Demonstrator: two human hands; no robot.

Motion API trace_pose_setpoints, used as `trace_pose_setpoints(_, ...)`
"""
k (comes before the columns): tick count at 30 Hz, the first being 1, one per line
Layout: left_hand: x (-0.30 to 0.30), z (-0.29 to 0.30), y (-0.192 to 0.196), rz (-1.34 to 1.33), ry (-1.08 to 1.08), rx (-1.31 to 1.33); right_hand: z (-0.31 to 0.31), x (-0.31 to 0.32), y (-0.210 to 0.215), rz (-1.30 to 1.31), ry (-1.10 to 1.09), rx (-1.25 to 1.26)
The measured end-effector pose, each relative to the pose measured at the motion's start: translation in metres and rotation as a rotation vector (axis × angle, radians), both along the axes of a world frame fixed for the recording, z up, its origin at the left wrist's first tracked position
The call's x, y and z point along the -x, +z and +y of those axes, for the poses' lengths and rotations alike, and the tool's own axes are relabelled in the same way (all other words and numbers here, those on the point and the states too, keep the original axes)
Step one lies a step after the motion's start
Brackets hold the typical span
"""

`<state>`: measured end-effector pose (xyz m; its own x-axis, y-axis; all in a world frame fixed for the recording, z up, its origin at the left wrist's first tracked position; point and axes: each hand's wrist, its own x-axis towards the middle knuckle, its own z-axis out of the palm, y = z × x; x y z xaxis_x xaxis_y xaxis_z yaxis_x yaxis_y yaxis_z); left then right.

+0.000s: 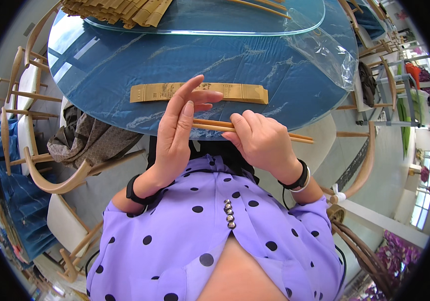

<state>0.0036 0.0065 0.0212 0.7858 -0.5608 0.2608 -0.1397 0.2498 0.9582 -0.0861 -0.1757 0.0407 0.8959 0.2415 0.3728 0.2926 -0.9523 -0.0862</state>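
Observation:
My right hand [264, 139] is closed around a pair of light wooden chopsticks [302, 138], held level just off the table's near edge. Their left ends reach the palm of my left hand [174, 131], which is raised on edge with its fingers stretched out, not wrapped round them. Behind the left fingers, a flat brown paper chopstick sleeve [245, 92] with dark print lies on the blue table [104, 65]. The left fingers hide part of its middle.
A glass turntable [215, 25] carries a stack of brown paper sleeves [124, 11] and several loose chopsticks [262, 7]. Crumpled clear plastic film [325, 55] lies at the right. Wooden chairs [49, 185] stand around, one with a patterned dark cloth [92, 140] over it.

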Motion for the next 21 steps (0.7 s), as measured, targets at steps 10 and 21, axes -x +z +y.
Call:
trace_pose_setpoints(10,-0.02,-0.017,0.0,-0.795,0.229,-0.68,-0.051,0.012,0.004,0.036,-0.31,-0.279)
trace_pose_setpoints(21,-0.036,-0.026,-0.017,-0.908,0.235,-0.835,-0.078,0.007,0.0,0.219,-0.463,-0.714)
